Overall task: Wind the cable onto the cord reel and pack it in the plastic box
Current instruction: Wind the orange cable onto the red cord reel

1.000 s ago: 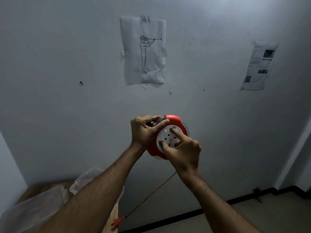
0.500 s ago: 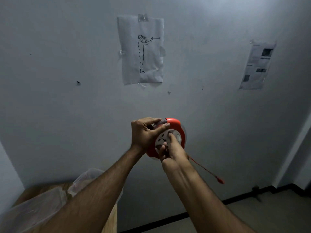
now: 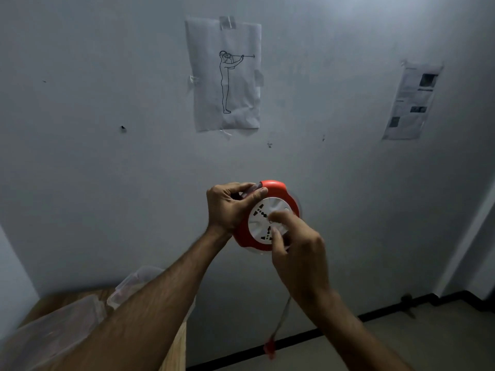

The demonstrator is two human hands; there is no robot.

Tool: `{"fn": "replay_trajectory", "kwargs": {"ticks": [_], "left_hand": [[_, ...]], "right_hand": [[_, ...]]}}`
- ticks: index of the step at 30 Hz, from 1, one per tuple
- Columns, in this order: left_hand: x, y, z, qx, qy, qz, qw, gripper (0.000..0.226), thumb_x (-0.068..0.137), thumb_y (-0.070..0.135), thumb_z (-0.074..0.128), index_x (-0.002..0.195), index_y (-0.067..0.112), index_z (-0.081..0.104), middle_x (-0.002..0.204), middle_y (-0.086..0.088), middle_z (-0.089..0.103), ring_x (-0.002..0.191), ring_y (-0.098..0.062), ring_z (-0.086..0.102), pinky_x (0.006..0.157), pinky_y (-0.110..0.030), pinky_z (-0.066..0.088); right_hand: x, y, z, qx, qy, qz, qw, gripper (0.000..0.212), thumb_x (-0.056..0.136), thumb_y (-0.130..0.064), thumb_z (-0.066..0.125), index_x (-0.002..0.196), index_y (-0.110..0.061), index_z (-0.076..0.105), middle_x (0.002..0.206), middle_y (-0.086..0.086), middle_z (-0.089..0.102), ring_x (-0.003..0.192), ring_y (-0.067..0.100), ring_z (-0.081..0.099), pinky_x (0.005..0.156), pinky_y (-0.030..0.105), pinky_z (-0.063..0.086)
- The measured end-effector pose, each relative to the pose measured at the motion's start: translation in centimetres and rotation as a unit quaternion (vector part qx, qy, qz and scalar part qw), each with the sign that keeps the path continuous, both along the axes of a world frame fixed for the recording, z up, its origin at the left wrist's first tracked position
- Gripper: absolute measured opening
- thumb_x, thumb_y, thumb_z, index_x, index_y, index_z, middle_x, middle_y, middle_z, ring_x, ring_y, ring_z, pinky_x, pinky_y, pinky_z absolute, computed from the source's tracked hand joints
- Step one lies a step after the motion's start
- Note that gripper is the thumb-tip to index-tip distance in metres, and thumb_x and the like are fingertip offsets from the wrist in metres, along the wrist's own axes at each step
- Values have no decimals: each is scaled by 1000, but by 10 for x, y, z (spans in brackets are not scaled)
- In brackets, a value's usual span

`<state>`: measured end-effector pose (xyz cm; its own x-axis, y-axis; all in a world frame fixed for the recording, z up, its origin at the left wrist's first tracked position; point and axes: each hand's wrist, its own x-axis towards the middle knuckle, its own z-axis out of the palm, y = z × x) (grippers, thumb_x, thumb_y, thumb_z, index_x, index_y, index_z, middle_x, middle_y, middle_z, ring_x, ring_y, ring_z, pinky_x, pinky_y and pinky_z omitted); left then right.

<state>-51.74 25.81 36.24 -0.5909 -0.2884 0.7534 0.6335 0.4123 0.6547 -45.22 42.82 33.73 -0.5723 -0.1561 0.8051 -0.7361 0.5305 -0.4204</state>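
The cord reel [image 3: 267, 215] is up in the air in front of a pale wall [image 3: 107, 89], well clear of the wooden table [image 3: 171, 352] at lower left. The left hand [image 3: 227, 207] is clamped around the reel's orange rim, thumb across the top and fingers curled behind. The right hand [image 3: 297, 250] is on the white socket face, fingertips [image 3: 274, 232] pressed into it, looking set to crank it round. Both hands are busy on the one object, close together.

Below the right wrist a short tail of red cable [image 3: 284, 314] hangs loose, blurred, ending in a red plug [image 3: 269, 349] dangling over the floor [image 3: 401, 344]. So the winding looks nearly done, with only that last stretch left out.

Here's the risk: that free plug could whip around as the face turns and knock a forearm or the wall. Fingertips on smooth white plastic could also slip off, and if the left-hand clamp loosens the whole reel may spin instead of just the hub, or drop.

As for materials, the reel is a hard, glossy round disc, orange casing around a ribbed white centre with dark socket slots. The cable is thin and limp. The plastic box [image 3: 126, 285] waits at the table's far edge, clear, cloudy and soft-cornered, with another clear piece [image 3: 53, 330], possibly its lid, nearer the front. Packing is not yet begun.
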Motion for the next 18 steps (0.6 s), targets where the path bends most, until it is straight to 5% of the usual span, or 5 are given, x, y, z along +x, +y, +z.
{"fn": "replay_trajectory", "kwargs": {"ticks": [3, 7, 13, 18], "left_hand": [[0, 1, 2, -21, -1, -11, 1000, 31, 78, 25, 89, 99, 4, 81, 90, -6, 80, 76, -12, 77, 65, -35, 65], [0, 6, 5, -26, -6, -23, 999, 31, 78, 25, 89, 99, 4, 81, 91, -6, 80, 77, -13, 78, 65, -37, 65], [3, 5, 5, -34, -18, -29, 999, 29, 78, 23, 89, 99, 4, 82, 91, -7, 81, 77, -15, 78, 66, -41, 65], [8, 2, 9, -34, -12, -27, 999, 30, 78, 23, 88, 100, 4, 81, 92, -7, 80, 77, -12, 78, 66, -36, 65]], "right_hand": [[-15, 13, -6, 273, 100, -75, 954, 50, 85, 1, 59, 132, -17, 61, 140, 28, 54, 81, 39, 75, 56, 35, 64], [-24, 23, -4, 386, 92, -114, 911, 72, 78, -5, 78, 144, -23, 54, 150, 35, 39, 89, 43, 72, 53, 38, 63], [-33, 23, 15, 445, 184, -109, 870, 52, 73, -17, 84, 124, -17, 72, 120, 39, 62, 76, 47, 73, 51, 46, 62], [-40, 21, 14, 399, 242, -101, 879, 47, 73, -23, 88, 119, -20, 76, 110, 37, 68, 70, 41, 74, 50, 42, 61]]}}
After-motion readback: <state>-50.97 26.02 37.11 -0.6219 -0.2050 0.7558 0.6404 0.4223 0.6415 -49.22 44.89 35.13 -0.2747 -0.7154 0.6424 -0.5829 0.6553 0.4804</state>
